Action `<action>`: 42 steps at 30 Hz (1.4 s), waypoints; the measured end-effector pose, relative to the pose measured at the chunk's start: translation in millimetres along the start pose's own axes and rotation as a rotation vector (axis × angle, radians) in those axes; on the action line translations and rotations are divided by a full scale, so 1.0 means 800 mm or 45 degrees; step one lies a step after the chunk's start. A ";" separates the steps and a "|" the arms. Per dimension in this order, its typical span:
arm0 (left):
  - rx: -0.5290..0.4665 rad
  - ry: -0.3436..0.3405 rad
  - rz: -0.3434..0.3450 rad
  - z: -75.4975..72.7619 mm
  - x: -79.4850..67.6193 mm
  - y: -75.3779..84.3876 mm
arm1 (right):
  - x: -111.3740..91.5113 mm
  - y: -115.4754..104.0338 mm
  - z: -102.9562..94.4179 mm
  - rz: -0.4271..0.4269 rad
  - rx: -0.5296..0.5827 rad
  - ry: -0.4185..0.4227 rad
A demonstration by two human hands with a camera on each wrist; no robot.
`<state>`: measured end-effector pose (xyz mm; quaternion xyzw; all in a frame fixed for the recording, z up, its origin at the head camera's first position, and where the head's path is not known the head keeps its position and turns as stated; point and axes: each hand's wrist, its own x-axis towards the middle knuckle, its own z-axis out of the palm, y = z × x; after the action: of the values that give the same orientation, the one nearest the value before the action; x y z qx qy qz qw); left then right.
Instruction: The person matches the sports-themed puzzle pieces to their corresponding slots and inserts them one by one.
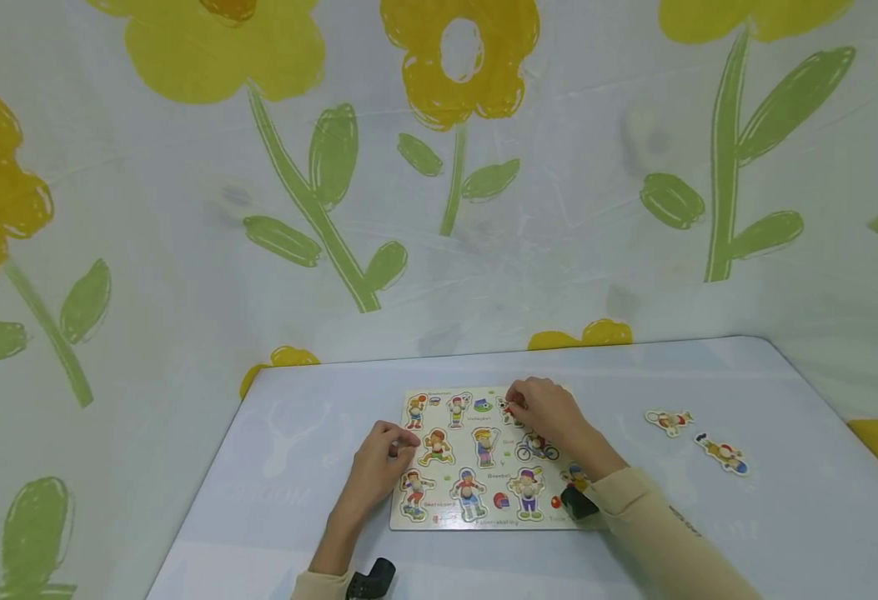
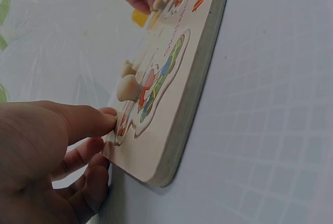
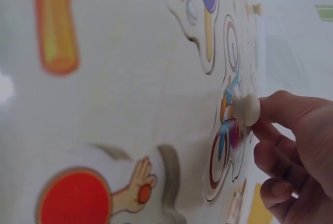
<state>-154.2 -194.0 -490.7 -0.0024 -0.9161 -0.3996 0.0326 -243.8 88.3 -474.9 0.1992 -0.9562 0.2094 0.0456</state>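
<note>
A wooden knob puzzle board (image 1: pixel 439 524) with sports figures lies on the table. My left hand (image 1: pixel 383 462) rests at its left edge, fingers loosely bent, fingertips touching the rim in the left wrist view. By the lower left corner sits a skateboarder piece (image 2: pixel 161 81) with a round knob. At the upper right of the board, my right hand (image 1: pixel 549 408) pinches a footballer piece (image 1: pixel 509 414), partly hidden by the fingers. Close to that hand is the cyclist piece (image 1: pixel 537 447), whose pale knob (image 3: pixel 246 110) overlaps the fingers in the right wrist view.
Two loose figure pieces, one (image 1: pixel 669 422) farther back and one (image 1: pixel 722 455) nearer, lie on the white table (image 1: pixel 799 533) right of the board. A flower-printed cloth (image 1: pixel 559 250) rises behind the table. Several other figures, such as a baseball player (image 1: pixel 485 447), sit in the board.
</note>
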 end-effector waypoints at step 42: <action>0.019 0.009 -0.011 0.001 0.000 0.000 | -0.087 0.088 -0.076 0.201 0.003 -0.013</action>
<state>-154.6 -193.2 -490.9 0.0032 -0.9190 -0.3928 0.0340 -207.8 197.4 -458.4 0.1243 -0.9690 0.2123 0.0240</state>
